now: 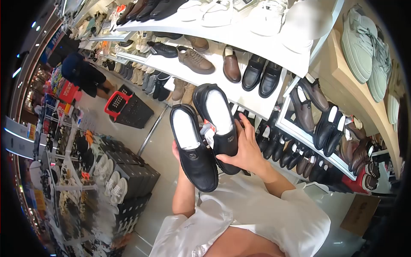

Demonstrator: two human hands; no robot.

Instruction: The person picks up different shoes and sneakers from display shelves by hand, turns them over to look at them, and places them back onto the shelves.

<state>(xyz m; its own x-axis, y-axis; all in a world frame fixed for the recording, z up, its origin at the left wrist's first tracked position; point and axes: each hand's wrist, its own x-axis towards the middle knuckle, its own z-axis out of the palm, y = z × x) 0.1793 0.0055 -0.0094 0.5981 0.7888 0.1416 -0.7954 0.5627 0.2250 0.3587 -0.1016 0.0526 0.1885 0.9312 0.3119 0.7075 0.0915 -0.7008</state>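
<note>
I hold a pair of black slip-on loafers with white insoles up in front of my chest, toes toward me. My right hand (245,147) grips the right-side loafer (226,144) at its outer edge, thumb across the toe and fingers along the far side. My left hand (176,153) is mostly hidden behind the left-side loafer (198,165), which it supports from the outer side and below. The two shoes lean against each other. Between them hangs a white and orange tag (208,132).
A white shelf (214,76) ahead bears brown lace-up shoes (195,60), a brown loafer (231,65) and black loafers (262,76). More shoes hang on racks to the right. Black boxes (132,171) stand at left. A person (83,73) is near a black and red shopping basket (130,108) in the aisle.
</note>
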